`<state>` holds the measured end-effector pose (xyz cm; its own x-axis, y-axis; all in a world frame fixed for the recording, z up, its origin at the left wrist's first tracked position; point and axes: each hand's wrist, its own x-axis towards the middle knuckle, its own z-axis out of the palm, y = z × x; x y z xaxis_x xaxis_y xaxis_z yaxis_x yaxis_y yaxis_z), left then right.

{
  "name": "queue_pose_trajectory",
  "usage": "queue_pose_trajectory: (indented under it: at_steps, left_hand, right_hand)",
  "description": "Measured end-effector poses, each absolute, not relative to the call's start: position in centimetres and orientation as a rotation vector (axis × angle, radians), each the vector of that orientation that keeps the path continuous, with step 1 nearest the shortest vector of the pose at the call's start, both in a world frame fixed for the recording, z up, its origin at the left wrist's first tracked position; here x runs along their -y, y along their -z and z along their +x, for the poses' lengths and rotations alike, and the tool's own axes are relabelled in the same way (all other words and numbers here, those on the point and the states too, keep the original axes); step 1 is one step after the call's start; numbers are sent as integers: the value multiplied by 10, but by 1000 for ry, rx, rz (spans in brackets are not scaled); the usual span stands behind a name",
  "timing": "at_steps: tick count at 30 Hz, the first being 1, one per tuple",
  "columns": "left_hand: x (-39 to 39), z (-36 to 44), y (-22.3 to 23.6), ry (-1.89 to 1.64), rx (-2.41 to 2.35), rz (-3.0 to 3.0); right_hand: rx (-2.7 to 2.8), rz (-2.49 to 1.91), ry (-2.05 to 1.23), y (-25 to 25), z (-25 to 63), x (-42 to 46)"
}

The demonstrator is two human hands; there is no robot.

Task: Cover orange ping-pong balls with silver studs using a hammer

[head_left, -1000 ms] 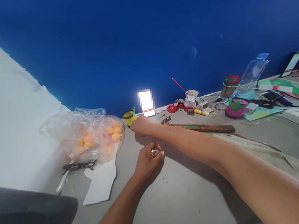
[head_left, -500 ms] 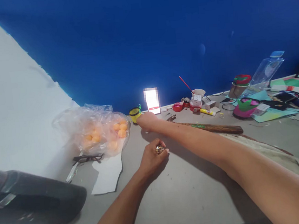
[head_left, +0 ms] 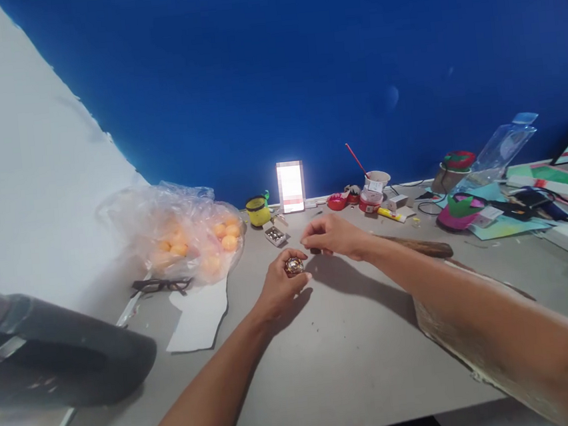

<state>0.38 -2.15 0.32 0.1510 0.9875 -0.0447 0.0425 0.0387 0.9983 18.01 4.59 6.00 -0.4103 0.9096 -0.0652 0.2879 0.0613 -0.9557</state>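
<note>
My left hand is closed around a small round ball covered in shiny gold and silver studs, held just above the grey table. To its right hovers my right hand, thumb and forefinger pinched together; whatever they hold is too small to make out. A small open box of shiny metal pieces that look like thumbtacks lies beyond my left hand. Just behind this box stands a yellow tub with a black band. The wooden handle of a hammer lies partly hidden behind my right arm.
At left are a plastic bag of orange balls, glasses, a white paper and a large dark bottle. A lit phone leans on the blue wall. Paint pots, a glue tube and a clear bottle stand right.
My right hand has drawn back from beside the yellow tub toward the ball, uncovering the small box. My left hand still holds the ball, turned slightly.
</note>
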Motion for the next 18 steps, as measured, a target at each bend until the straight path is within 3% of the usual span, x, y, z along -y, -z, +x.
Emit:
queue_pose_trajectory:
  at_steps: [8,18]
  left_hand:
    - [19,7,-3,-1115,-878,894]
    - [16,2,-6,-1120,-789,596]
  right_hand:
    - [1296,-1095,-1699,-5,210,-28]
    - [1059,-936,-1946,3,208,-32]
